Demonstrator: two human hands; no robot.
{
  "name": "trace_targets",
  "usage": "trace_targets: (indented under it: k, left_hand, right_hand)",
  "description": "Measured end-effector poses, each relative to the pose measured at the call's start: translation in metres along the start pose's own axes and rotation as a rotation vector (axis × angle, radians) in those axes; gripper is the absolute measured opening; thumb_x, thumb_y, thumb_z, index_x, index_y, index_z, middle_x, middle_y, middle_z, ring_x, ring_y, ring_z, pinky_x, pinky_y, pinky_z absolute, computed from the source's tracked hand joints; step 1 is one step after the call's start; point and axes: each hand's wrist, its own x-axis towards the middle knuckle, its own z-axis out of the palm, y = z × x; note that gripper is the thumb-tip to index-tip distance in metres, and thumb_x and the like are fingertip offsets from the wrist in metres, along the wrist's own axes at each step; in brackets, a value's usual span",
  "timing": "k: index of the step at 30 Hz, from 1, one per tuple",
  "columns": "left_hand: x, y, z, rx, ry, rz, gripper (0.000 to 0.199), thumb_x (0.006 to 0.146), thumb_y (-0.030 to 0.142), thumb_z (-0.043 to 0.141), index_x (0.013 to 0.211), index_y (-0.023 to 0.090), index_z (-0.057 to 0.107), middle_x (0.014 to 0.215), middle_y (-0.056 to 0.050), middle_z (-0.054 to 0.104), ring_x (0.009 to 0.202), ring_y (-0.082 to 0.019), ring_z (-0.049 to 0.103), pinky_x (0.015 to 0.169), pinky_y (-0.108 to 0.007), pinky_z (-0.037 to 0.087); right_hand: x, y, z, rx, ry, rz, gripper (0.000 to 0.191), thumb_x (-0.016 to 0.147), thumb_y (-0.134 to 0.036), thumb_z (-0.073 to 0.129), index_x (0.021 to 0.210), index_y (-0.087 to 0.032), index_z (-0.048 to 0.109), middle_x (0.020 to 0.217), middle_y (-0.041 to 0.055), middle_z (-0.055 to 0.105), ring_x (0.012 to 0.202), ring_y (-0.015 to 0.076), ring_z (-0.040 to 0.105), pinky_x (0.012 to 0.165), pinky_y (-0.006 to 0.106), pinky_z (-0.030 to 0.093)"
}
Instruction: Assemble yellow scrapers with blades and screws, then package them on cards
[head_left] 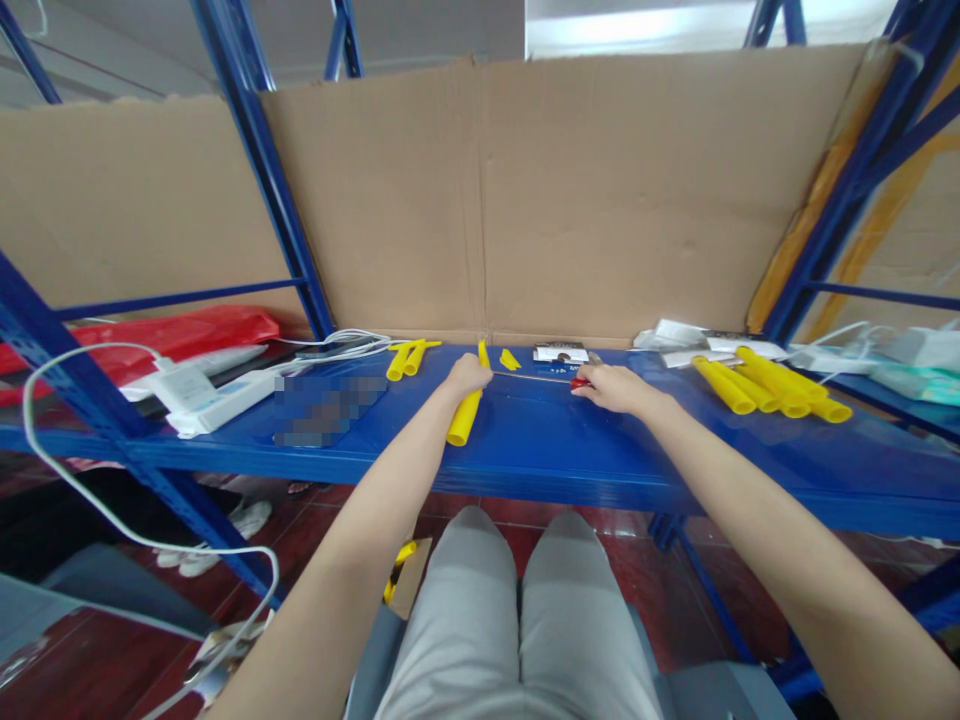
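Note:
My left hand (pixel 468 376) is wrapped round a yellow tube (pixel 465 420) standing out toward the shelf's front edge. A thin rod (pixel 532 377) runs from beside that hand to a red handle (pixel 578 383), which the fingers of my right hand (pixel 606 386) grip. Just behind the rod lies a small yellow piece (pixel 509 360). A black and white box (pixel 561 353) sits behind my right hand. Two yellow parts (pixel 409 360) rest to the left of my left hand.
Several yellow tubes (pixel 772 388) lie at the right of the blue shelf (pixel 540 480). At the left are a white power strip (pixel 225 400), cables (pixel 349 345) and a red bag (pixel 202 330). Cardboard (pixel 600 200) closes off the back; blue posts (pixel 262 170) rise at both sides.

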Motion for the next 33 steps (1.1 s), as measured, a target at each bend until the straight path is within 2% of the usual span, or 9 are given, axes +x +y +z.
trace_targets:
  k: [7,13,21,33]
  left_hand:
    - [-0.0026,0.0017,-0.0009,-0.002,-0.009,-0.003,0.028,0.081,0.010,0.052,0.102,0.000,0.067,0.096,-0.023,0.071,0.079,-0.026,0.071,0.058,-0.025,0.049]
    - [-0.0027,0.0016,-0.0008,0.007,0.001,0.005,0.026,0.080,0.010,0.054,0.099,0.001,0.069,0.093,-0.021,0.072,0.075,-0.024,0.071,0.059,-0.023,0.049]
    - [-0.0036,0.0032,-0.0013,0.047,0.016,-0.011,0.027,0.081,0.012,0.054,0.100,0.002,0.069,0.093,-0.020,0.073,0.075,-0.023,0.071,0.062,-0.024,0.050]
    - [-0.0043,0.0045,-0.0028,0.029,-0.004,-0.002,0.024,0.080,0.011,0.052,0.094,0.001,0.070,0.094,-0.022,0.073,0.080,-0.026,0.072,0.062,-0.025,0.051]
  right_hand:
    - [-0.0007,-0.0015,-0.0014,0.041,-0.018,0.001,0.028,0.096,-0.033,0.043,0.109,-0.015,0.061,0.104,0.0166,0.070,0.095,0.0278,0.067,0.075,0.032,0.046]
    - [-0.0006,-0.0014,-0.0020,0.079,-0.030,-0.013,0.025,0.096,-0.030,0.044,0.106,-0.015,0.063,0.103,0.0137,0.071,0.090,0.0226,0.067,0.073,0.027,0.044]
    - [0.0031,0.0018,0.0003,0.148,-0.054,-0.031,0.030,0.097,-0.031,0.042,0.099,-0.014,0.067,0.100,0.0132,0.070,0.084,0.0201,0.066,0.070,0.025,0.043]
    - [0.0073,0.0052,0.0071,0.107,-0.036,-0.026,0.029,0.096,-0.033,0.045,0.107,-0.015,0.065,0.103,0.0122,0.071,0.091,0.0214,0.065,0.073,0.026,0.042]
